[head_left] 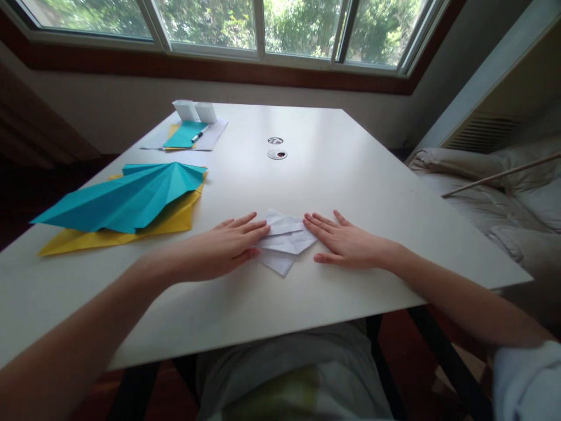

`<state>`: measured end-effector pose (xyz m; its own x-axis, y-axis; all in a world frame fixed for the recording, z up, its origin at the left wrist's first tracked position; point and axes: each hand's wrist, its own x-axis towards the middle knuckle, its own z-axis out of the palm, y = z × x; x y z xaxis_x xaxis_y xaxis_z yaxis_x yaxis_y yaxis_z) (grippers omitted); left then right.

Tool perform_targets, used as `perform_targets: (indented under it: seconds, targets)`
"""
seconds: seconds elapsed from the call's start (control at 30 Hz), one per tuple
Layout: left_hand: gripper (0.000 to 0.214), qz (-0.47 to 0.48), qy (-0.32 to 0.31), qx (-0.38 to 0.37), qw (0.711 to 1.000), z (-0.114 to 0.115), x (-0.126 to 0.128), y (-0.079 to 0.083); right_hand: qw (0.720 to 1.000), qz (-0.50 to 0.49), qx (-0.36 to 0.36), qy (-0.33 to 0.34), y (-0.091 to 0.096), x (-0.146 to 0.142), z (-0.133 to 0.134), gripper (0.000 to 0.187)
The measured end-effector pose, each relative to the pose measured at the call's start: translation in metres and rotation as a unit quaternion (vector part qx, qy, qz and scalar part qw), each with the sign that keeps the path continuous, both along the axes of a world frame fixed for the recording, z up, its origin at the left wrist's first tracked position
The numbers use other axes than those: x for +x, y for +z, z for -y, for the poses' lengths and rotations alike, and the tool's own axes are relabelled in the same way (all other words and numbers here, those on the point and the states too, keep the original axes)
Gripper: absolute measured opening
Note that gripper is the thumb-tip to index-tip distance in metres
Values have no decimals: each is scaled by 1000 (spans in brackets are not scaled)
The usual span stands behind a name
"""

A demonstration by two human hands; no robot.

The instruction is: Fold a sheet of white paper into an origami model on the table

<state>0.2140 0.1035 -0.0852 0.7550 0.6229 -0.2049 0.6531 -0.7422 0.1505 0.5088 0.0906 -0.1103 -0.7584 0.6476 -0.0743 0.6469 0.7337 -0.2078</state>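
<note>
A folded piece of white paper (287, 240) lies on the white table near its front edge, with creases and overlapping flaps on top and a pointed corner toward me. My left hand (234, 240) rests flat, palm down, with its fingertips over the paper's left side. On the other side, my right hand (344, 237) is also palm down, its fingertips touching the paper's right edge and its thumb held apart from the fingers. Neither hand grips anything. Part of the paper's left side is hidden under the left fingers.
Left of my hands, a pleated blue paper (144, 196) overlaps a yellow folded paper (175, 222) on the white table (350, 169). Farther back are blue sheets (182, 134), a pen (200, 134) and two small white folded boxes (195, 111). Two round table inserts (277, 154) sit mid-table.
</note>
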Motion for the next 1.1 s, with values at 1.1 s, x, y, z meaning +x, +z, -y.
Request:
perform_targets:
  seconds: [1.1]
  targets:
    - [29, 161, -70, 52, 983, 0, 33, -14, 971, -221, -52, -75, -3, -26, -12, 7]
